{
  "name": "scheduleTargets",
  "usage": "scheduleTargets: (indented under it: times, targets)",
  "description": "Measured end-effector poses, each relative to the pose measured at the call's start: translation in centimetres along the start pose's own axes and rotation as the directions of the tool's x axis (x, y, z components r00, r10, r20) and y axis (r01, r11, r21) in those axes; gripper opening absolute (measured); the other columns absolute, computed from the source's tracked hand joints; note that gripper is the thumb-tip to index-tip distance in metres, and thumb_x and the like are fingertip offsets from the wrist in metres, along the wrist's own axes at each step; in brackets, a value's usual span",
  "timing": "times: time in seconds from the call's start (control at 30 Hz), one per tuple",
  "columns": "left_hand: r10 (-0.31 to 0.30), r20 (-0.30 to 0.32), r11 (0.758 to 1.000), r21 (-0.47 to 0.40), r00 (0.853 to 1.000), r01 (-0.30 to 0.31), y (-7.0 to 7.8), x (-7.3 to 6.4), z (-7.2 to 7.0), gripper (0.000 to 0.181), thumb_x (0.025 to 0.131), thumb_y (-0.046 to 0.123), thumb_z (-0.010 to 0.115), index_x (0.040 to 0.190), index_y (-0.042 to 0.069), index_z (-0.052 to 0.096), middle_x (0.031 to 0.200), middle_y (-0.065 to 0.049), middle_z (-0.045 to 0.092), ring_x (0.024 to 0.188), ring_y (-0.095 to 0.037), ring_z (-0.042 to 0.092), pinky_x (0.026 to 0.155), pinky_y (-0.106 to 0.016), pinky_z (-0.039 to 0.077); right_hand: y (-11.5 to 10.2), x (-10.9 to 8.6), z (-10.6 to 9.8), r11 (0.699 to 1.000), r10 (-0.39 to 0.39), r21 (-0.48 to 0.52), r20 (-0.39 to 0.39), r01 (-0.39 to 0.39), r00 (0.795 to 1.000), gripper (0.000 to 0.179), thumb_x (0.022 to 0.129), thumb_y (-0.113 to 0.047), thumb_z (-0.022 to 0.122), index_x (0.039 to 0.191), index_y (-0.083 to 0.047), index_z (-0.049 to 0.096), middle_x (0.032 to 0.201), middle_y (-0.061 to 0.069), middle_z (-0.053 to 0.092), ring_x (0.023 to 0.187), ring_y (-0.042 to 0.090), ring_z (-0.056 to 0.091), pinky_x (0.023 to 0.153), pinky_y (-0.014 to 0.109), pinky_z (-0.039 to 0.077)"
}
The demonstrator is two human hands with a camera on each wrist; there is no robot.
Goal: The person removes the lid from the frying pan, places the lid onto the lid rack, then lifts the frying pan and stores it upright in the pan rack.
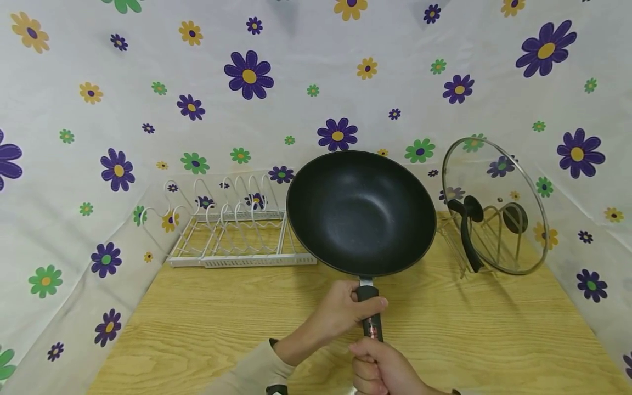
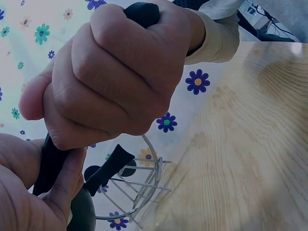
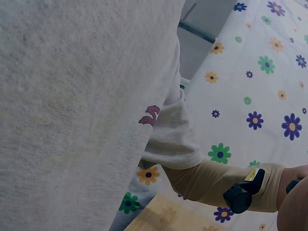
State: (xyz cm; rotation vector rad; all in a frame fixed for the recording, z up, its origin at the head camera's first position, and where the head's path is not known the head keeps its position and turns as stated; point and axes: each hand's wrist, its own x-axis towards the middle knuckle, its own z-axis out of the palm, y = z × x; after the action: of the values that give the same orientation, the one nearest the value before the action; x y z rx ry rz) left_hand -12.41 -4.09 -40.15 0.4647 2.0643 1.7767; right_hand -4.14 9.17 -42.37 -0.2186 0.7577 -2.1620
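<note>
A black wok [image 1: 360,214] is held up over the table, its dark inside facing the head camera. My left hand [image 1: 342,308] grips the black handle [image 1: 371,323] close to the pan, with the thumb lying across it. Lower down, my right hand [image 1: 387,368] wraps around the handle's end. In the left wrist view the right fist [image 2: 113,77] shows its curled fingers, and the handle's black tip [image 2: 143,14] pokes out of it. The right wrist view mostly shows a grey shirt [image 3: 77,110] and the left forearm [image 3: 221,180], not the wok.
Behind and left of the wok stands a white wire rack [image 1: 247,260] with looped dividers. At the right, a glass lid [image 1: 543,230] with a black handle leans upright in a metal wire stand [image 1: 454,241]. A flowered sheet [image 1: 306,49] hangs around the wooden table [image 1: 222,312].
</note>
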Motion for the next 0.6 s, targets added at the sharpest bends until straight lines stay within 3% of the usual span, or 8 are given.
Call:
scheduleTargets:
  times: [0.3,0.6]
  targets:
    - [0.001,0.014,1.0,0.023,1.0,-0.001,1.0,-0.4,-1.2,0.022,0.09,0.019,0.077,0.08,0.004,0.064,0.063,0.005,0.059,0.058,-0.006,0.054,0.056,-0.022,0.047,-0.1,0.6,1.1,0.999,0.036,0.01,-0.026,-0.036,0.999,0.05,0.101,-0.021,0.043,0.054,-0.022,0.026,0.047,-0.016,0.034,0.041,0.002,0.02,0.044,0.018,0.017]
    - [-0.002,0.028,0.997,0.075,1.0,-0.001,1.9,-1.0,-2.5,0.025,0.091,0.021,0.076,0.079,0.006,0.061,0.062,0.004,0.059,0.059,-0.006,0.054,0.057,-0.022,0.047,0.0,1.4,2.1,1.0,0.021,0.007,0.002,-0.021,1.0,0.049,0.101,-0.019,0.04,0.055,-0.021,0.024,0.046,-0.015,0.029,0.041,0.001,0.022,0.043,0.017,0.018]
